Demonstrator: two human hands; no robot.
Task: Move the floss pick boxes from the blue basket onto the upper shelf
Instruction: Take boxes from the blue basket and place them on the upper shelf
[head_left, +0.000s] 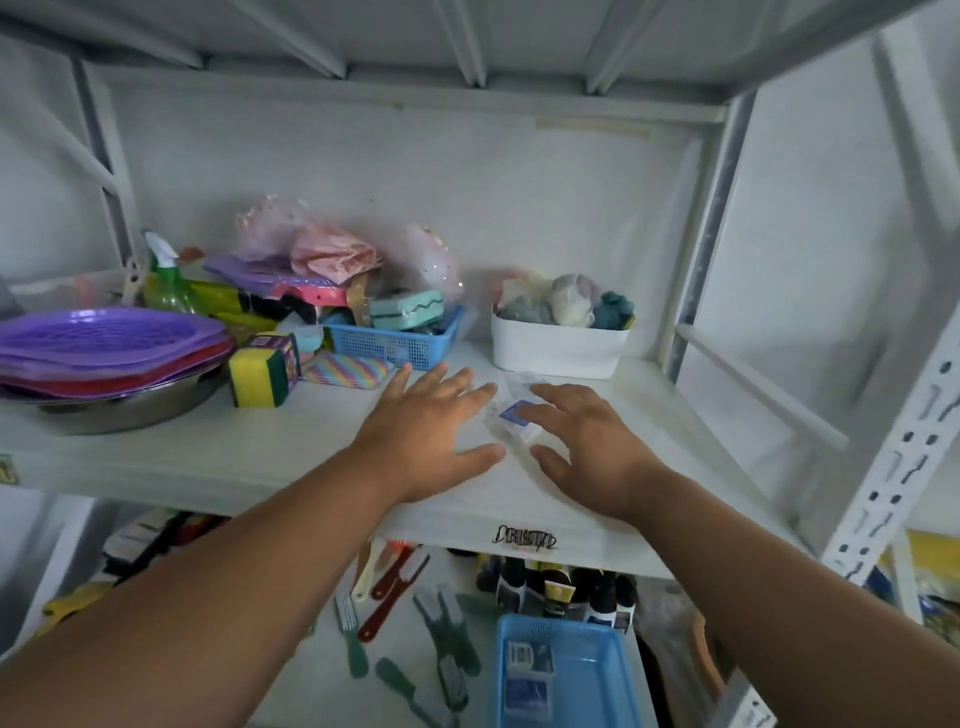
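We are reaching both arms onto the upper shelf, with the left hand and the right hand lying spread and flat on its white surface, palms down. The fingers of both hands are splayed open and gripping nothing. Between the two hands a clear floss pick box with a blue label is lying on the shelf, just in front of the white tub; the right fingertips seem to be touching it, though blur is keeping us from being sure. More clear boxes may be lying behind it, but we cannot tell.

By our judgement we are in the placing step: one box is set down and we are letting go or straightening it. Below, on the lower shelf, the blue basket is holding at least two more floss pick boxes, so the task is only partly done.

The next move is calling for us to draw the hands back clear of the shelf edge, drop down to the basket, and pinch a remaining box by its sides.
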